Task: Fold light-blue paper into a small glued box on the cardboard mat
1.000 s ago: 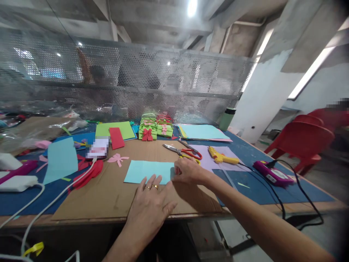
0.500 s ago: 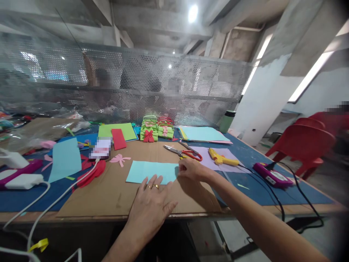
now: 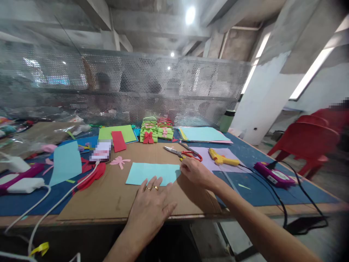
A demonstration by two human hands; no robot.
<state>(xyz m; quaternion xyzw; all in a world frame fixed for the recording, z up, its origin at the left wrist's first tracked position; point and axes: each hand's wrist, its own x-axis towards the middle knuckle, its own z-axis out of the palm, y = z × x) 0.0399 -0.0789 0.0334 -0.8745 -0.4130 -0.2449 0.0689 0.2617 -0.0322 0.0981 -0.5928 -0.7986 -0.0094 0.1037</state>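
A light blue rectangular sheet (image 3: 152, 174), paper or thin foam, lies flat on a brown cardboard (image 3: 106, 198). Across its front edge my left hand (image 3: 152, 198) rests palm down, fingers outstretched, with two rings on them. At the sheet's right end is my right hand (image 3: 197, 173), its fingers curled and pressed together; whatever they hold is hidden. Just beyond that hand are red-handled scissors (image 3: 188, 153), blades pointing left. To their right a yellow glue gun (image 3: 222, 159) lies on a light purple sheet (image 3: 234, 166).
Small green bags with bows (image 3: 148, 135) stand at the back beside stacked coloured sheets (image 3: 204, 134). At left are a phone (image 3: 100, 150) on a white cable, a pink bow (image 3: 120, 161) and a purple power strip (image 3: 24, 177). Another purple power strip (image 3: 274, 174) sits right.
The view has shifted slightly. Both hands stay in nearly the same places at the light blue sheet, which lies as before.
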